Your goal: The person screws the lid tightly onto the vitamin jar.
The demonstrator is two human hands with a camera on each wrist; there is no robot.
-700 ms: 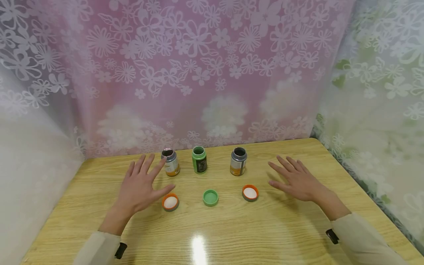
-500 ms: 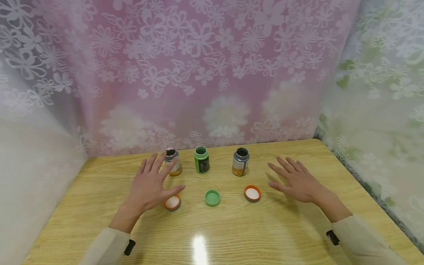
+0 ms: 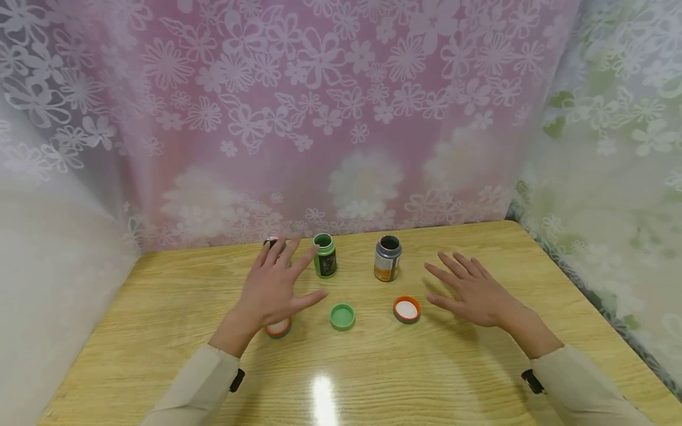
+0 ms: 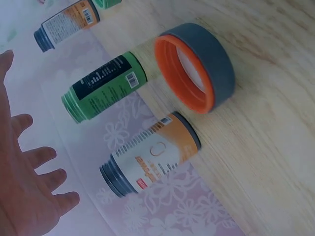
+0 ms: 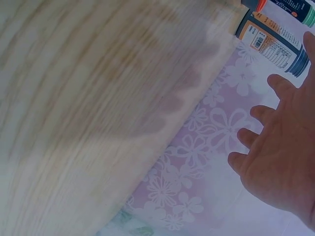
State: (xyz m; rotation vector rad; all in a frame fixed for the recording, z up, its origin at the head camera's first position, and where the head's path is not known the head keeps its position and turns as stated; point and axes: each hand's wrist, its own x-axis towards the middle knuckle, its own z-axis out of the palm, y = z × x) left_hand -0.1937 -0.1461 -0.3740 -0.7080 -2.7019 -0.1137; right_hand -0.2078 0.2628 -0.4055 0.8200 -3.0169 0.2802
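Note:
My left hand point(image 3: 272, 290), fingers spread and holding nothing, hovers over the left side of the table. In the head view it hides most of the left grey-and-orange bottle point(image 4: 152, 155) and part of an orange-rimmed cap point(image 3: 278, 328). Just beyond its index finger stands the open green bottle point(image 3: 325, 260). A green cap point(image 3: 343, 317) lies inner side up to the right of the thumb. My right hand point(image 3: 474, 293) is spread and bare above the right side. Left of it are the right grey-and-orange bottle point(image 3: 387, 260), uncapped and upright, and another orange-rimmed cap point(image 3: 407, 310).
The wooden table point(image 3: 415, 378) has its back edge just behind the row of bottles. A pink floral curtain point(image 3: 341, 118) hangs behind it, and a white-green curtain point(image 3: 613, 177) runs along the right.
My left hand has moved right, from beside the left bottle to in front of it, covering more of that bottle and its cap. The right hand has barely shifted. Bottles and caps stay in place.

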